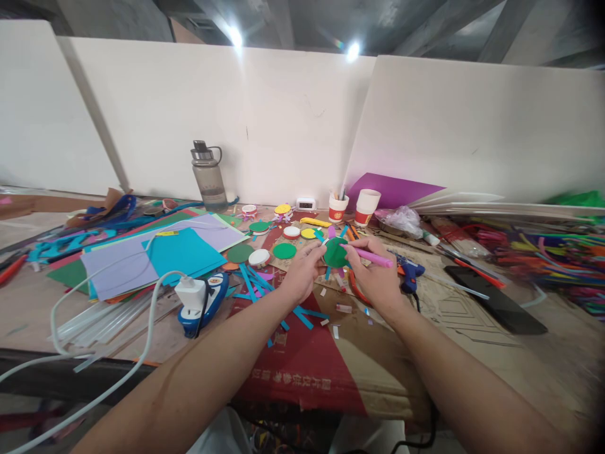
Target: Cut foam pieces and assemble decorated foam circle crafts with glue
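Observation:
My left hand [302,271] pinches the left edge of a green paper disc [335,253] with coloured paper strips sticking out around its rim, held just above the cardboard-covered table [425,353]. My right hand [373,274] grips a pink marker [373,256] that lies crosswise, its tip at the disc's right side. Both hands meet over the middle of the table.
Around lie more paper discs [284,250], blue strips [255,280], coloured sheets [161,252], a glue gun [410,272], a power strip with white plug [198,301], paper cups [366,207], a water bottle [208,176], a black phone [496,308], pipe cleaners [558,252].

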`<state>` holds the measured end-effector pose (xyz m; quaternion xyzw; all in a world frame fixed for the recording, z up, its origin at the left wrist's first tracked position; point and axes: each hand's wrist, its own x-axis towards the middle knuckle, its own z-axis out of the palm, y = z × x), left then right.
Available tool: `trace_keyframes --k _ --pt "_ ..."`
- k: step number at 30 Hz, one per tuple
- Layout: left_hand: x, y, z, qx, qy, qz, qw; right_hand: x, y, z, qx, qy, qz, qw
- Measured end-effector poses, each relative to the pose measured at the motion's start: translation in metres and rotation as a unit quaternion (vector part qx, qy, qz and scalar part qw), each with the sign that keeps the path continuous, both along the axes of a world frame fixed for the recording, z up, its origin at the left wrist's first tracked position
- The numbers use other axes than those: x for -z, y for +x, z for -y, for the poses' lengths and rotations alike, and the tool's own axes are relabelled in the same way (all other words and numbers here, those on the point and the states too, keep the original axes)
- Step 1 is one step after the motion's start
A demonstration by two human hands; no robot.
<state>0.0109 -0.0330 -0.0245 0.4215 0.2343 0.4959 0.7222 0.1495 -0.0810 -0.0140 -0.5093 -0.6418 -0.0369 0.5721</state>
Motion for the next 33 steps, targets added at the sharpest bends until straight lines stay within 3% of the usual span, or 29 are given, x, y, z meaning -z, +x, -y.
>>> trace_keyframes --k 33 --pt "-0.0028 -0.0009 0.0004 0.005 0.003 0.017 1.0 -0.004 0.0042 -0.0002 0.019 -0.005 -0.022 1.0"
